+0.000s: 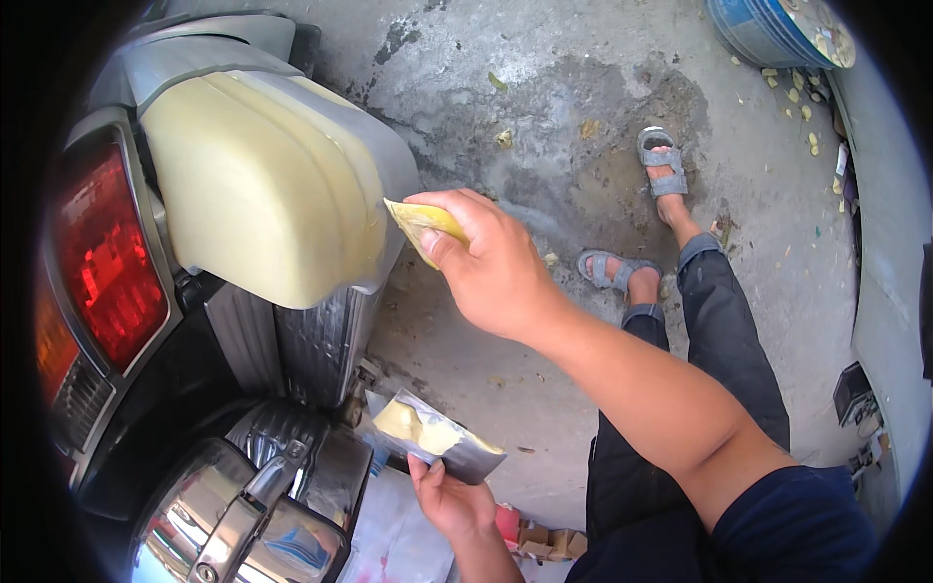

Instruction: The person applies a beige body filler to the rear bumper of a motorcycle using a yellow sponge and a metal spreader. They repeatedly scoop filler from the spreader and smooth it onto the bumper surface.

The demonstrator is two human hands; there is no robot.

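My right hand (496,257) grips a flexible yellow spreader (423,216), its tip at or very near the outer edge of a cream-coated body panel (253,185) with grey borders. I cannot tell whether it touches. Below, my left hand (452,500) holds a flat grey board (471,463) carrying cream paste (408,423). Beside the panel at the far left is a red tail light (112,253).
A polished chrome housing (199,500) stands at lower left, near a plastic sheet (398,534) and small cardboard pieces (554,549). A blue bucket (763,29) is at top right, a grey wall or panel (889,291) at the right edge. My sandalled feet (661,160) are on concrete (525,87).
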